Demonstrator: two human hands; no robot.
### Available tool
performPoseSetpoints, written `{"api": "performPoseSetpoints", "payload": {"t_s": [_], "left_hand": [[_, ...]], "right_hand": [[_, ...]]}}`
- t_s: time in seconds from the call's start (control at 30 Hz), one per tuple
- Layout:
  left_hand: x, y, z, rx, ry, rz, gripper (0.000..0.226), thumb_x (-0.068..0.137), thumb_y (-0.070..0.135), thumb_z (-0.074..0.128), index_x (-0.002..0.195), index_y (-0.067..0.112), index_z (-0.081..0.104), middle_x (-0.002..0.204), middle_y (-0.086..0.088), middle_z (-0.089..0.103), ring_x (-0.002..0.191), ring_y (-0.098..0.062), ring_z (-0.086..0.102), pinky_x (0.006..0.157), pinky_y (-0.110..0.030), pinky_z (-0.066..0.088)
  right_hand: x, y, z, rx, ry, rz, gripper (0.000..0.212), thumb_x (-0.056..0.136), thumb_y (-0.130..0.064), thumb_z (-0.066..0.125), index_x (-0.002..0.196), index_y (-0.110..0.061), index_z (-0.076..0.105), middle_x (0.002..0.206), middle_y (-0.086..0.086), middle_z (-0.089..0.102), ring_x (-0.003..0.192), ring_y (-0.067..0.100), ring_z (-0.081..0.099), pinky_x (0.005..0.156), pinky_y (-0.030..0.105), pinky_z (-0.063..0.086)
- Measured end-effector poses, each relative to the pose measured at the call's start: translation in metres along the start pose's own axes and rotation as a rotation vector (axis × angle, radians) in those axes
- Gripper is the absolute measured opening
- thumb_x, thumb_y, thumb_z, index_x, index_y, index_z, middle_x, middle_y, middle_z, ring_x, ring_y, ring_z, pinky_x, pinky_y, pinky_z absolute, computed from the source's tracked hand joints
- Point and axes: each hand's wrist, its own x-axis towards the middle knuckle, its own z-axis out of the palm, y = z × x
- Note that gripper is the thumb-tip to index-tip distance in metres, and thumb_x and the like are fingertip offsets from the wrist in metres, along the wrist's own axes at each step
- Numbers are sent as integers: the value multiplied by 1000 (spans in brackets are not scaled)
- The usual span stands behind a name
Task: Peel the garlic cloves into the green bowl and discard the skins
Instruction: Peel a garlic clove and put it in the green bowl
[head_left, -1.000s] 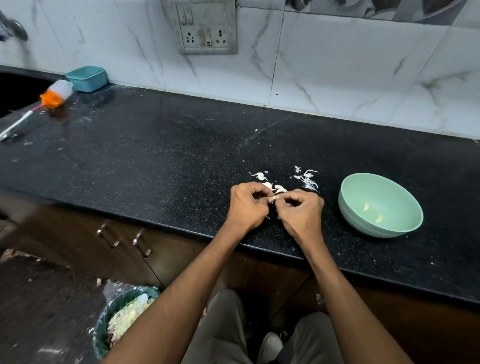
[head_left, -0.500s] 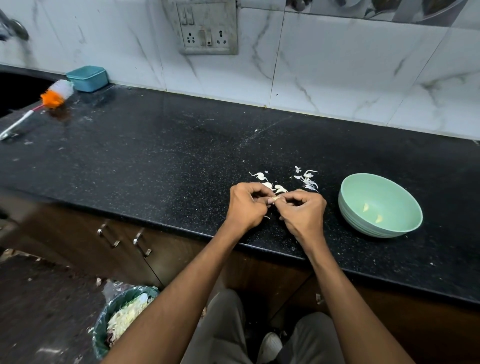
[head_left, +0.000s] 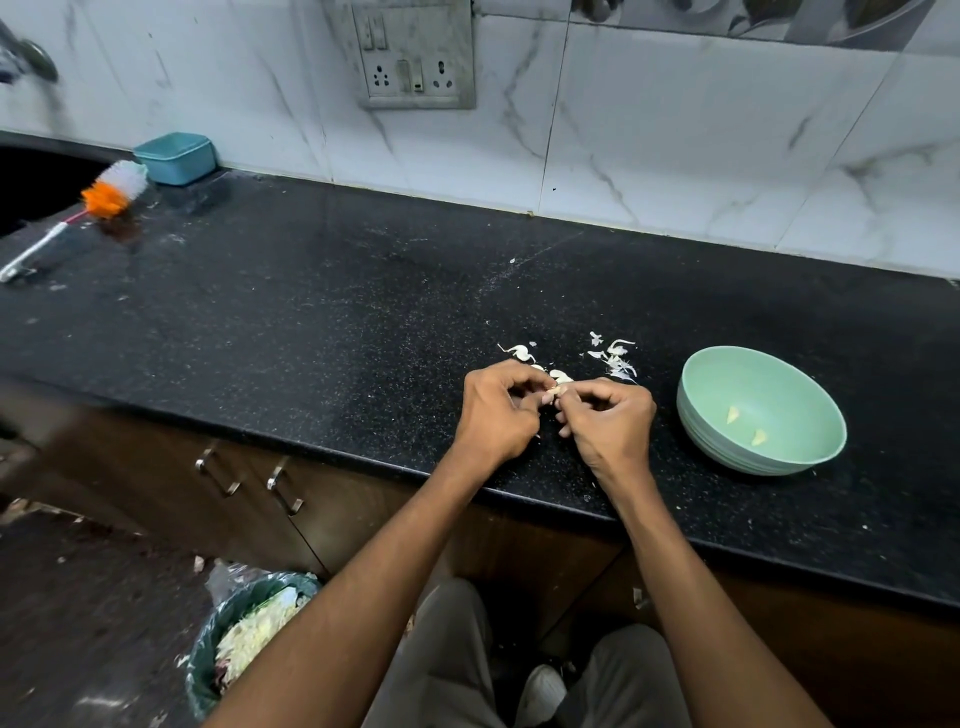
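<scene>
My left hand (head_left: 496, 410) and my right hand (head_left: 610, 423) meet fingertip to fingertip over the black counter, both pinching one small garlic clove (head_left: 555, 391) that is mostly hidden by the fingers. Just behind the hands lie loose garlic cloves (head_left: 561, 375) and white skins (head_left: 613, 358). To the right stands the green bowl (head_left: 810, 457), with two peeled cloves (head_left: 745, 426) inside it.
A green bin (head_left: 208, 670) with a liner and pale scraps stands on the floor at lower left, below the counter edge. A teal box (head_left: 176, 157) and an orange-and-white brush (head_left: 104, 195) lie at the counter's far left by the sink. Drawer handles (head_left: 249, 478) sit under the counter.
Both hands stay together on the clove. The fingers have shifted slightly as they work at it; nothing else has moved.
</scene>
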Motion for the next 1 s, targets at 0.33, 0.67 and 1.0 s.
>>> {"api": "performPoseSetpoints", "payload": {"t_s": [0.33, 0.67, 1.0], "left_hand": [[-2, 5, -2, -95, -40, -93, 11, 84, 0, 77, 89, 9, 80, 85, 0, 78, 75, -14, 76, 72, -36, 65], [1, 6, -5, -302, 28, -224, 13, 87, -3, 74, 87, 9, 79, 80, -6, 78, 72, -17, 74, 74, -29, 61], [6, 4, -6, -443, -6, -255, 12, 92, -8, 65, 96, -1, 75, 91, -17, 76, 75, -19, 70, 73, -26, 59]], "right_hand": [[-1, -5, 0, 12, -9, 4, 15, 85, 3, 73, 77, -7, 80, 73, 2, 76, 50, 22, 68, 46, 37, 58], [1, -5, 0, 139, 10, 71, 14, 87, 9, 70, 80, -1, 77, 71, 15, 73, 52, 14, 66, 44, 23, 52], [-1, -9, -3, 113, 29, 72, 23, 86, 5, 68, 73, -12, 76, 64, 10, 72, 51, 20, 64, 45, 29, 51]]}}
